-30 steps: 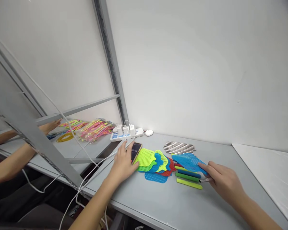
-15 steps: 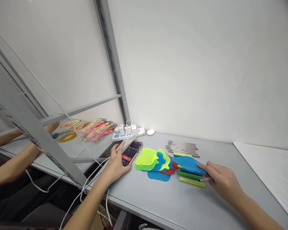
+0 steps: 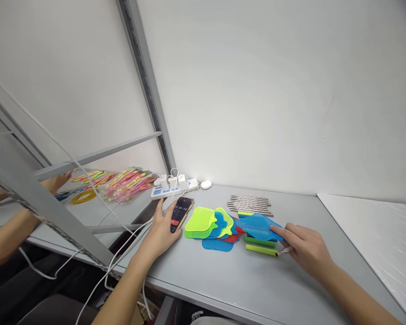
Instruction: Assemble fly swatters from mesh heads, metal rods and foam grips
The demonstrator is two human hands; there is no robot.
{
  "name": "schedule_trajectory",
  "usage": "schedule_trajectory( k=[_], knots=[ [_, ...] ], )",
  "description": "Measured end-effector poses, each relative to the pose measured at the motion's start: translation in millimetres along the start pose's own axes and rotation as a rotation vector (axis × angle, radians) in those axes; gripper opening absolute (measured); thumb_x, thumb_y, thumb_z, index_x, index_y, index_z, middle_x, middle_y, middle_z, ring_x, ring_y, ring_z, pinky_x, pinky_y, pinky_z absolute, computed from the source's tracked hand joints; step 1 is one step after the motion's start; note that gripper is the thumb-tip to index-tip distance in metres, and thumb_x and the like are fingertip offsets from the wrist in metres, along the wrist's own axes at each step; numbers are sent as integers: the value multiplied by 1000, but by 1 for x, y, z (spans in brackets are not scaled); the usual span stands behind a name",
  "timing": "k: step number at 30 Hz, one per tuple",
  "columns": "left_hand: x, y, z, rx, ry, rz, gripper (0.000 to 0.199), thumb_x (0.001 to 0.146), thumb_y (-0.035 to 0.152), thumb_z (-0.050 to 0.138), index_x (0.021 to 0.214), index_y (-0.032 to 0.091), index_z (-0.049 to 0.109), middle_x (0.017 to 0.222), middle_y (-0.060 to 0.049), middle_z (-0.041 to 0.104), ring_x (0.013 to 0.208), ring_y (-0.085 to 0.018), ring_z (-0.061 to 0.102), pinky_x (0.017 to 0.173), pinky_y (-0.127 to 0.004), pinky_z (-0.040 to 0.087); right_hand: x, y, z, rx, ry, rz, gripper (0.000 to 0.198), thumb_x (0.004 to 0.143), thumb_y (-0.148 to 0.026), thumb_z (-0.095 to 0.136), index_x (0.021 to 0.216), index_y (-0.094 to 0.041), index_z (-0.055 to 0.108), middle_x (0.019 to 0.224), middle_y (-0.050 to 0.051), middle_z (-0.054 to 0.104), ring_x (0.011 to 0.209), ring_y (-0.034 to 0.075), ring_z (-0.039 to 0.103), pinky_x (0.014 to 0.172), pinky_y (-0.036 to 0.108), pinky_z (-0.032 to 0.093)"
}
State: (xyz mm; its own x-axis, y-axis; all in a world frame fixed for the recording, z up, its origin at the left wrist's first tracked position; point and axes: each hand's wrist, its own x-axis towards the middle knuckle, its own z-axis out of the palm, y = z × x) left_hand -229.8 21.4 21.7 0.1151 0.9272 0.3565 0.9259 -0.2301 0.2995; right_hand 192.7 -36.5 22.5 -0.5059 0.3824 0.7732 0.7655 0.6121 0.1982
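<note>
My right hand [image 3: 306, 248] pinches the narrow end of a blue perforated fly swatter head [image 3: 260, 226], holding it over the table. A silver metal tube [image 3: 284, 251] pokes out below the same fingers. Beneath the blue head lie green grip tubes [image 3: 262, 249]. To its left is an overlapping pile of swatter heads: yellow-green [image 3: 200, 218], blue [image 3: 218, 245] and red [image 3: 232, 238]. My left hand [image 3: 160, 232] has its fingers apart and touches the side of a phone [image 3: 180, 212] that shows a running timer.
Several silver metal rods [image 3: 250, 203] lie side by side behind the heads. A power strip [image 3: 174, 189] with chargers stands by the wall, its white cables running past my left arm. Left of a metal frame [image 3: 152, 90], another person's arm [image 3: 20, 230] is near bagged colourful items [image 3: 130, 183].
The view has turned slightly right. The blue swatter head in my right hand has tilted, showing more of its flat face. My left hand stays by the phone.
</note>
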Motion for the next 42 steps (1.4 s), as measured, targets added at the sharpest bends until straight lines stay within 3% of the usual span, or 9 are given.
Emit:
schedule_trajectory(
  k=[9, 13, 16, 18, 22, 25, 30, 36, 42],
  knots=[
    [6, 13, -1, 23, 13, -30, 74, 78, 32, 63, 145, 20, 34, 155, -18, 7, 142, -43, 20, 109, -54, 32, -1, 1, -2, 34, -5, -2, 26, 87, -3, 52, 107, -16, 63, 64, -2, 50, 54, 12, 34, 51, 25, 25],
    [7, 49, -8, -1, 158, 39, 54, 79, 24, 58, 132, 20, 50, 151, -17, 27, 139, -41, 26, 109, -58, 28, 0, -1, -4, 69, 26, 15, 32, 86, -2, 53, 113, -16, 62, 61, -2, 50, 53, 12, 35, 50, 25, 25],
    [11, 114, -2, -426, 177, 126, 35, 86, 27, 53, 121, 23, 56, 136, -12, 47, 128, -30, 45, 108, -48, 35, 3, -4, -7, 125, 30, 30, 45, 87, -1, 52, 129, -17, 55, 69, 1, 60, 56, 12, 41, 53, 24, 30],
    [16, 161, 6, -895, -30, 49, 39, 87, 37, 55, 124, 25, 51, 126, -10, 56, 110, -25, 58, 93, -42, 48, 5, -4, -8, 158, 34, 29, 54, 88, -1, 50, 139, -18, 47, 82, 4, 67, 62, 12, 48, 56, 24, 34],
    [28, 227, 19, -1822, -405, -280, 51, 85, 61, 50, 118, 22, 54, 110, -9, 65, 99, -26, 65, 88, -43, 50, 8, 1, -12, 118, 70, 60, 61, 89, -1, 48, 145, -22, 40, 92, 6, 70, 67, 12, 54, 59, 24, 37],
    [27, 245, 26, -2128, -614, -269, 66, 80, 71, 50, 113, 15, 62, 110, -14, 68, 109, -33, 61, 95, -48, 46, 7, 7, -12, 18, 68, 112, 60, 90, -2, 46, 145, -26, 41, 87, 3, 70, 62, 11, 53, 58, 24, 36],
    [12, 249, 49, -2001, -460, -332, 31, 81, 39, 70, 103, 18, 67, 109, -9, 71, 104, -27, 65, 94, -44, 48, 7, 10, -6, -107, -129, 195, 59, 93, -5, 37, 148, -27, 35, 76, 0, 65, 55, 10, 51, 54, 23, 35],
    [12, 242, 57, -2023, -303, -429, 30, 87, 43, 63, 97, 15, 68, 105, -10, 71, 100, -28, 67, 89, -47, 52, 8, 10, 1, 40, -227, 532, 65, 96, -37, 46, 151, -17, 17, 76, 0, 62, 51, 13, 57, 46, 23, 37],
    [13, 242, 48, -2008, -285, -401, 35, 88, 45, 60, 100, 13, 69, 112, -12, 70, 106, -30, 65, 94, -50, 50, 11, 5, -2, 125, -295, 586, 33, 100, -35, 36, 128, -21, 45, 85, 2, 66, 60, 15, 61, 52, 25, 41]
  ],
)
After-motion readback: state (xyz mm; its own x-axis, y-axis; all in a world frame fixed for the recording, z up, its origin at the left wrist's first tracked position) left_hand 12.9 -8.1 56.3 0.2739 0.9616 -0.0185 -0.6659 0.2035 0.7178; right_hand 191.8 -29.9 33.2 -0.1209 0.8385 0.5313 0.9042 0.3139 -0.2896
